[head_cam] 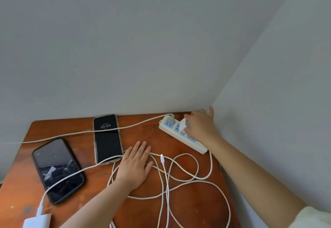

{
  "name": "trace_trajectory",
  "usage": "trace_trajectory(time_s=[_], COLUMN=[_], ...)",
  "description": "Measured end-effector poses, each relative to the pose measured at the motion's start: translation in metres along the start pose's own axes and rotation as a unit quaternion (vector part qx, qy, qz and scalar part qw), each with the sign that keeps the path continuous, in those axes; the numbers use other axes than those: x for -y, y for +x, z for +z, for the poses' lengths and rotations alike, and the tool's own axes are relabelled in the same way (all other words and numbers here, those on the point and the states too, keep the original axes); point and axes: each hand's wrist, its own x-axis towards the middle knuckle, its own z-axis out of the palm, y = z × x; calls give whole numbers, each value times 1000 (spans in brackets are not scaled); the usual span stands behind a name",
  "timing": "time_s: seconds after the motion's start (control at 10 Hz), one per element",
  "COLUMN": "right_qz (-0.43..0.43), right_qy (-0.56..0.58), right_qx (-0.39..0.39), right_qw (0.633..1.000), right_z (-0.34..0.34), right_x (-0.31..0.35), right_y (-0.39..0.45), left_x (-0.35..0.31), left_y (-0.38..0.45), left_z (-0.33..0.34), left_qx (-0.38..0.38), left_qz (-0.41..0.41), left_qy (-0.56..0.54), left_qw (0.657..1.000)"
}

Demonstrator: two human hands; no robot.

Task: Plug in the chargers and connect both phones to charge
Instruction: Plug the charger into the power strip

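A white power strip (199, 147) with blue sockets lies at the table's back right corner, its red light on. My right hand (199, 124) grips a white charger block (184, 124) that stands on one of the middle sockets. My left hand (134, 165) rests flat, fingers apart, on tangled white cables (180, 177) in the middle. A loose cable plug end (162, 158) lies just right of it. One phone (107, 138) shows 10:04 on its screen. A dark-screened phone (57, 169) lies to the left with a cable across it. Another white charger block (38, 221) sits at the front left edge.
The brown wooden table (143, 132) stands in a corner between two grey walls. The power strip's own cord (89, 132) runs from a plug at its far end, over the lit phone, off the left side.
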Motion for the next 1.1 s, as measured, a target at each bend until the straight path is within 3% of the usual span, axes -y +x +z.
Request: trace_trajectory(time_s=[0.4, 0.6, 0.8, 1.1], right_qz=[-15, 19, 70, 40], right_qy=[101, 199, 146, 106], right_qx=[-36, -55, -60, -40], right_qw=[994, 978, 985, 993], right_z=[-2, 2, 5, 4], right_x=[3, 4, 3, 10], right_y=[-4, -7, 2, 4], left_x=[2, 3, 3, 3], left_y=[-1, 1, 2, 1], left_z=[3, 6, 7, 6], left_qx=[-16, -20, -25, -26], left_qz=[6, 3, 2, 3], left_qy=[-17, -22, -25, -23], left_qw=[1000, 1000, 999, 999])
